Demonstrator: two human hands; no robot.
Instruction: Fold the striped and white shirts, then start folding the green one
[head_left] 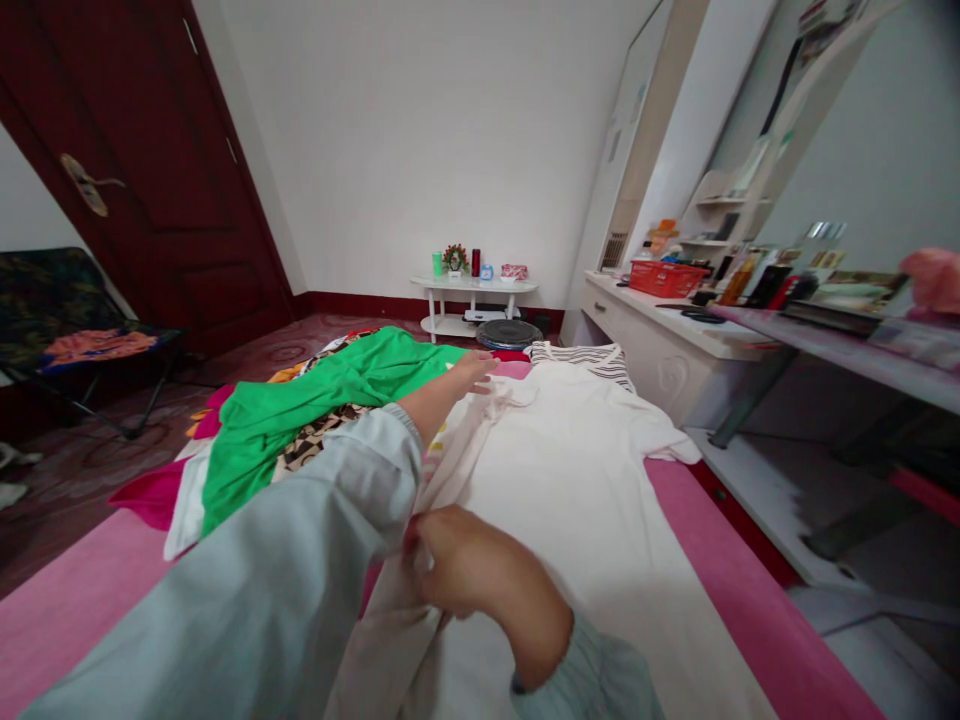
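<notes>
A white T-shirt (pixel 555 480) lies spread lengthwise, with its left side turned inward in a crumpled strip. My right hand (pixel 465 560) is closed around this folded edge near me, its fingertips partly hidden behind the cloth. Further off, my left hand (pixel 474 370) reaches to the shirt's far left shoulder area. Its fingers point forward and look apart, just over the cloth. The left sleeve covers part of the things beneath it. Beside my left forearm lies a bright green garment (pixel 322 390) on a heap of other clothes.
The pink surface (pixel 697 530) under the shirt shows along both sides. A striped cloth (pixel 585 360) lies beyond the collar. Right of it stands a white dresser (pixel 660 340) with a red basket (pixel 666 278). A folding chair (pixel 75 330) is at left, a small white table (pixel 480 287) by the wall.
</notes>
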